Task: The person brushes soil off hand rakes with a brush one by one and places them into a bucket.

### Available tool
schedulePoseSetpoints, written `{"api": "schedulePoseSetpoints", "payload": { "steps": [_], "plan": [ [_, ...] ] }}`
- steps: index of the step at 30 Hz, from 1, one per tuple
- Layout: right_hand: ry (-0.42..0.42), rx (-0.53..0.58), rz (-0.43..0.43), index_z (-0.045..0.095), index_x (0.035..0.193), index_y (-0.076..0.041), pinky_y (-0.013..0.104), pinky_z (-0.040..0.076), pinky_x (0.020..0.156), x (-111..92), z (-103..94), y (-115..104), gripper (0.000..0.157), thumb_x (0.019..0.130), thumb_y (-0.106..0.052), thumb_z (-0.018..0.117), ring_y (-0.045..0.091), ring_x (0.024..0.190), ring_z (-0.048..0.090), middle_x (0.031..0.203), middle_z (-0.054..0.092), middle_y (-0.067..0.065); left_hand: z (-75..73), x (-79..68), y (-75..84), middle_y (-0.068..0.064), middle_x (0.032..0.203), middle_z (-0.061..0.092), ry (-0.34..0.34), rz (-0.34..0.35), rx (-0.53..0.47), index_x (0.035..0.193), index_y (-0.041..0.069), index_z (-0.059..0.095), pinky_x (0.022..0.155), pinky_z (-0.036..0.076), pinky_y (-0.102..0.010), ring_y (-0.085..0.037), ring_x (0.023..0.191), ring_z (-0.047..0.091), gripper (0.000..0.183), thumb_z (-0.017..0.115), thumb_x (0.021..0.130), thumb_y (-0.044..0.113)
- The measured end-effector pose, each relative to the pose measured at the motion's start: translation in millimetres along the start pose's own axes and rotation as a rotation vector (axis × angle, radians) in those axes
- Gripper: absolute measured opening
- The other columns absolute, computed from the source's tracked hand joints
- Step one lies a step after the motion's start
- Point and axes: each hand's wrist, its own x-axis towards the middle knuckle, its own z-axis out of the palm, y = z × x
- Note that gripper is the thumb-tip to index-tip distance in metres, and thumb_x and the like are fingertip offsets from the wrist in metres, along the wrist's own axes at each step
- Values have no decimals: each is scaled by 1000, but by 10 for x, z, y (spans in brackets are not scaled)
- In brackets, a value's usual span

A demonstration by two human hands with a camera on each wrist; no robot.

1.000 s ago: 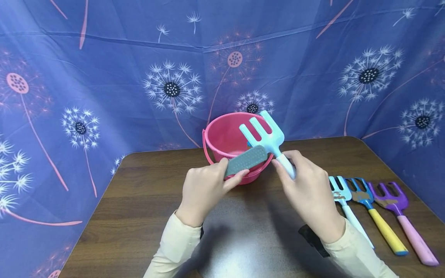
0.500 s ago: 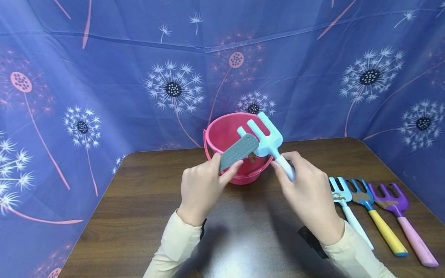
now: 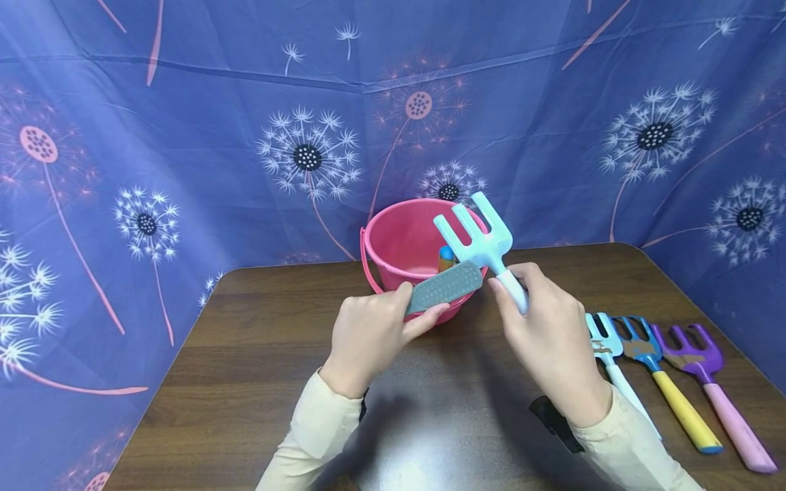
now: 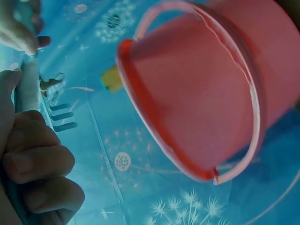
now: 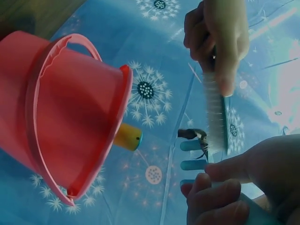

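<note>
My left hand (image 3: 368,337) grips a scrubbing brush with a grey-green back (image 3: 448,286) and white bristles (image 5: 215,119). The bristles press against the underside of a light blue garden hand fork (image 3: 488,245). My right hand (image 3: 549,334) holds that fork by its pale handle, tines pointing up and to the left. A clump of brown dirt (image 5: 190,133) clings to the fork's underside in the right wrist view. Both tools are held in the air in front of a pink bucket (image 3: 393,239), partly covering it. A yellow handle with a blue end (image 5: 127,137) sticks out of the bucket.
To the right on the wooden table (image 3: 245,382) lie more hand forks: a light blue one (image 3: 608,348), a blue one with a yellow handle (image 3: 681,409) and a purple one with a pink handle (image 3: 737,423). Brown dirt marks their heads. A patterned blue cloth (image 3: 233,170) hangs behind.
The brush has slid left and up along the fork, then back to the right and down. The fork has shifted slightly right, showing the blue-ended handle in the bucket.
</note>
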Motion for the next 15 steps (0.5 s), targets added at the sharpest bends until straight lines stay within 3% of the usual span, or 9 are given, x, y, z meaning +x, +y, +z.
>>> {"api": "schedulePoseSetpoints", "payload": {
  "steps": [4, 8, 11, 15],
  "plan": [
    [5, -31, -4, 64, 107, -1, 31, 32, 51, 5, -4, -6, 25, 92, -18, 75, 21, 55, 45, 70, 55, 7, -25, 11, -2, 6, 47, 31, 13, -75, -62, 68, 16, 46, 41, 20, -23, -8, 41, 24, 53, 75, 85, 57],
    [-12, -29, -18, 64, 108, -2, 29, 31, 50, -21, -3, -24, 25, 92, -17, 75, 18, 55, 42, 69, 52, 5, -40, 19, 1, 5, 49, 30, 45, -155, -61, 70, 14, 47, 42, 20, -23, -9, 42, 24, 51, 76, 87, 52],
    [-20, -17, -24, 63, 110, -3, 28, 32, 50, -35, -4, -40, 25, 92, -16, 75, 16, 55, 42, 70, 52, 5, -36, 17, 1, 4, 48, 31, 53, -151, -23, 69, 14, 46, 41, 21, -24, -10, 42, 24, 52, 76, 86, 54],
    [-28, -6, -6, 61, 110, -2, 28, 32, 49, -40, -10, -44, 26, 93, -16, 74, 16, 54, 42, 70, 52, 5, -6, 5, 12, 5, 47, 31, 30, -88, 11, 66, 15, 44, 41, 20, -24, -9, 42, 23, 56, 73, 87, 58]
  ]
}}
